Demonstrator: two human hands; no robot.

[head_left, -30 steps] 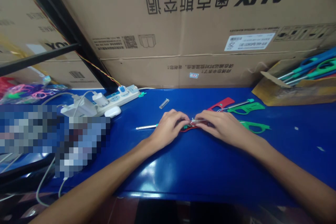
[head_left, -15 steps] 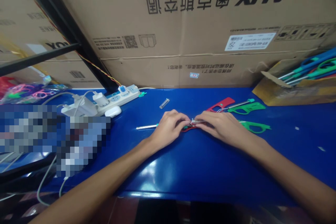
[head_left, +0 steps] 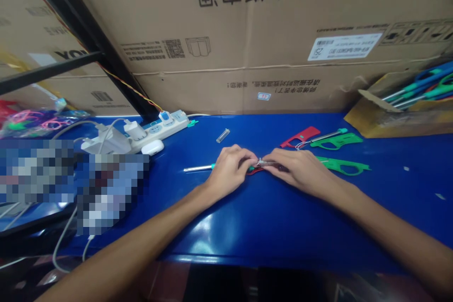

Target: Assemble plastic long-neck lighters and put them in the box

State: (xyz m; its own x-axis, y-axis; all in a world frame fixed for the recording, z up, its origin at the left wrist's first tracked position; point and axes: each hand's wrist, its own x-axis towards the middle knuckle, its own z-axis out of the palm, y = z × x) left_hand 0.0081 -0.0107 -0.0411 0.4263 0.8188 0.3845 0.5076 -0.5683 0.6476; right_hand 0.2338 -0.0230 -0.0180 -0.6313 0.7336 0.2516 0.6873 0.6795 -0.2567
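My left hand (head_left: 231,167) and my right hand (head_left: 297,165) meet at the middle of the blue table, fingertips pinched. Between them is a small clear-and-white part (head_left: 261,162), which the right fingers grip. What the left fingertips pinch is too small to make out. A metal rod with a teal collar (head_left: 198,168) sticks out to the left from behind my left hand. Below the fingertips shows a red piece (head_left: 255,171). Behind my right hand lie a red handle shell (head_left: 300,137), a green handle (head_left: 338,141) with a metal rod, and another green handle (head_left: 345,166).
A small clear part (head_left: 222,136) lies behind my left hand. At the left are a power strip (head_left: 159,128) with plugs, a white case (head_left: 152,146) and cables. An open carton (head_left: 375,118) of lighters stands at the right. A large cardboard box (head_left: 219,89) backs the table (head_left: 226,222).
The camera view has shifted slightly, so the background sits a little higher. Both hands keep nearly the same pose around the small part.
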